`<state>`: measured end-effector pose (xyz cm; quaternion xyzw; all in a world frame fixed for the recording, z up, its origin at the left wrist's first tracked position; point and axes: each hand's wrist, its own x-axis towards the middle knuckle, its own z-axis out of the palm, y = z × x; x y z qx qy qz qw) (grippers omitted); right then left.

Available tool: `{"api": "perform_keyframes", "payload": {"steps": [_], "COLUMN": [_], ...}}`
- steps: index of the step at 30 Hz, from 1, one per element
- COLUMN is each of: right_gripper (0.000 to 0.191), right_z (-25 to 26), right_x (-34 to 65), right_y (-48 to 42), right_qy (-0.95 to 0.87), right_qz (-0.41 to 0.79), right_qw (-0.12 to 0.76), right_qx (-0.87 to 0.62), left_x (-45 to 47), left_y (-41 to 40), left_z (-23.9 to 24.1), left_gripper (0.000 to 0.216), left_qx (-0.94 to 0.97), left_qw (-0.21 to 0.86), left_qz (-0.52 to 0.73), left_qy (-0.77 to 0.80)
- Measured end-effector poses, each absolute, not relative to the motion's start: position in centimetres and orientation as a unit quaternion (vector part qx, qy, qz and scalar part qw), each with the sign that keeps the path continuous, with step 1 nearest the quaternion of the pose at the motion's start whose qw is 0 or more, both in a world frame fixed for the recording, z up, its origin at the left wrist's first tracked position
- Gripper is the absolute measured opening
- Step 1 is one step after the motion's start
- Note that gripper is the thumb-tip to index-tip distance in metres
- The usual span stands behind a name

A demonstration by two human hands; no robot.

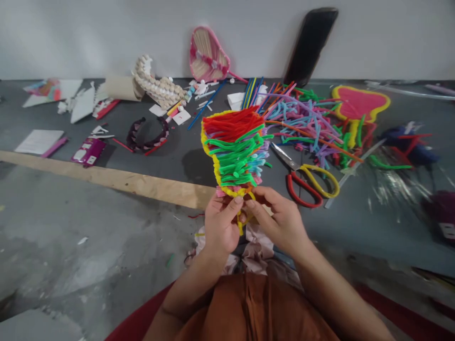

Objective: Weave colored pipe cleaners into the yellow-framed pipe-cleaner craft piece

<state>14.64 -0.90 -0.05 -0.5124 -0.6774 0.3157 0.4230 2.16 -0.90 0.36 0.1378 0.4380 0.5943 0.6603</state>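
Left hand [222,222] and right hand [280,220] pinch the foot of a striped panel [234,156]

Both are closed on the panel's narrow yellow base, thumbs almost meeting, with the yellow stem [241,228] hanging between them. Exactly which fingers press behind it cannot be told. Gripping so low probably keeps the fuzzy red and green rows uncrushed and the joint in plain sight; using two hands likely steadies something soft and bendy.

The panel rises from the fingertips, directly beyond both hands, its wide red end farthest from the person. It is held at the near edge of the counter [46,113], perhaps to give the elbows room.

Just beyond the right hand lie the scissors [296,173], handles toward the person, seemingly so they can be picked up easily. Behind them spreads a loose heap of pipe cleaners [302,118], apparently kept close for choosing colours. A phone [313,45] leans against the wall [106,38].
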Motion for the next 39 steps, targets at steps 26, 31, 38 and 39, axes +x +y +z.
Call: {"api": "perform_keyframes", "payload": {"steps": [26,31,38,39], "right_gripper": [0.019,0.019,0.015,0.019], "right_z": [-1.7,-2.0,-1.5,-1.1], "right_x": [15.1,15.1,14.7,14.9], "right_y": [-2.0,-2.5,-4.2,-4.5], "right_qy": [-0.762,-0.784,-0.77,-0.766], "right_qz": [0.165,0.09,0.08,0.107], "right_qw": [0.394,0.365,0.373,0.389], "right_qx": [-0.487,-0.493,-0.511,-0.501], "left_x": [1.3,1.0,1.5,1.5], "left_y": [-1.1,-1.1,-1.0,-0.9], "left_z": [-1.6,-2.0,-1.1,-1.1], "left_gripper": [0.027,0.035,0.035,0.035], "left_qx": [0.144,0.169,0.142,0.138], "left_qw": [0.688,0.701,0.68,0.674], "left_qz": [0.548,0.515,0.536,0.541], "left_qy": [0.453,0.463,0.48,0.484]}}
